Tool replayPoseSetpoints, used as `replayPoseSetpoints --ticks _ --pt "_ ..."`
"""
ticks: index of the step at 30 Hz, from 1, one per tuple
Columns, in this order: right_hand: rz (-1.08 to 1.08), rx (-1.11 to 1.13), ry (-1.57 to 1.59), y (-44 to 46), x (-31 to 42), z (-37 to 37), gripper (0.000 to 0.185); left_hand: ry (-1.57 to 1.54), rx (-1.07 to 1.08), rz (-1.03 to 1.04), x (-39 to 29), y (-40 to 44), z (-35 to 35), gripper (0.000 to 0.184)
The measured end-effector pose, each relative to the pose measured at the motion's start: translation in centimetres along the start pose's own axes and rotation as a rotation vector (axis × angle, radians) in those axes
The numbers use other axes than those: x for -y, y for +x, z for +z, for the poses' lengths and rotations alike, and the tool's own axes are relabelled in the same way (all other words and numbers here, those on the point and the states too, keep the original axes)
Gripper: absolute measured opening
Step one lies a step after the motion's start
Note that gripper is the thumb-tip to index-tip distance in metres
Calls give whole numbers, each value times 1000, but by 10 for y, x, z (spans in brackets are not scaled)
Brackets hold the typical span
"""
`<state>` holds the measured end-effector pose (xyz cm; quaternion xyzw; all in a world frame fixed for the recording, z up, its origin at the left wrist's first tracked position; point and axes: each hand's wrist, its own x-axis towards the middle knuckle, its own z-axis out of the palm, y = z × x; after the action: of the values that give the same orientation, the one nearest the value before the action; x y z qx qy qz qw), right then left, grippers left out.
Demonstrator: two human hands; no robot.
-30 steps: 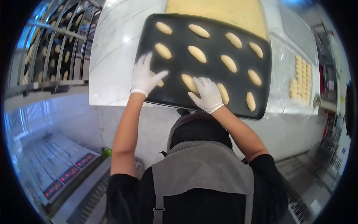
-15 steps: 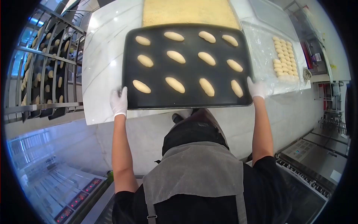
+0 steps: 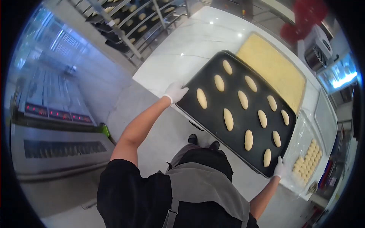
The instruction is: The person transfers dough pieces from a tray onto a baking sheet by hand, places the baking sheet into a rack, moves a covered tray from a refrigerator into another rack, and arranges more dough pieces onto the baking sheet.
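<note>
A black baking tray (image 3: 257,102) carries several pale, elongated dough pieces (image 3: 228,119) in spaced rows. My left hand (image 3: 175,93), in a whitish glove, grips the tray's near left corner with the fingers on the rim. At the opposite near corner, my gloved right hand (image 3: 279,169) holds the edge, its thumb on top and other fingers mostly hidden. The tray overlaps the front edge of the white marbled table (image 3: 163,64); whether it touches the tabletop I cannot tell.
Beyond the tray lies a flat yellow board or sheet (image 3: 272,64). Rows of small dough pieces (image 3: 308,161) sit on clear plastic at right. A metal rack (image 3: 163,17) with loaded trays stands at upper left. An oven (image 3: 17,150) with red displays is at left.
The view has turned left, so table and tray now appear slanted. More of the oven and rack shows. Both hands keep their hold on the tray.
</note>
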<state>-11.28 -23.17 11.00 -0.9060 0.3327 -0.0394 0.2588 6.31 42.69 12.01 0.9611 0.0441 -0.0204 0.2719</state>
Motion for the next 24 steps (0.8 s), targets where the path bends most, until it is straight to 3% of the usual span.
replayPoseSetpoints --ticks 1,3,4,7,10,12,14,16,18,20,21,22,24 --pt "-29 14 -5 2 -14 -5 42 -55 20 -5 0 -17 -10 32" --pt "-18 122 288 24 -19 -21 32 -204 6 -45 0 -53 -26 31" --pt "-56 134 283 41 0 -26 32 -298 -29 -74 -2 -75 -30 31" --pt "-57 269 728 42 67 -37 34 -514 -197 -178 -10 -154 -63 24" --pt "-260 398 799 56 148 -31 32 -619 -385 -320 12 -251 -85 21" --pt "-591 488 524 62 214 -16 34 -863 -658 -172 20 -311 -105 33" --pt "-739 671 707 28 270 14 38 -1203 -551 -226 42 -387 -136 54" --pt "-836 666 504 -2 300 43 43 -1515 -811 -190 31 -453 -150 71" --pt "-912 1050 587 -85 361 58 42 -1560 -813 -223 49 -531 -169 76" --pt "-921 1270 670 -159 395 70 41 -1622 -793 -259 46 -598 -184 82" --pt "-910 1332 610 -193 418 88 42 -1527 -885 -334 45 -629 -187 82" --pt "-848 1376 499 -210 483 166 43 -1473 -929 -456 108 -596 -195 83" --pt "-871 1545 405 -234 528 272 46 -1466 -992 -417 135 -620 -203 83"
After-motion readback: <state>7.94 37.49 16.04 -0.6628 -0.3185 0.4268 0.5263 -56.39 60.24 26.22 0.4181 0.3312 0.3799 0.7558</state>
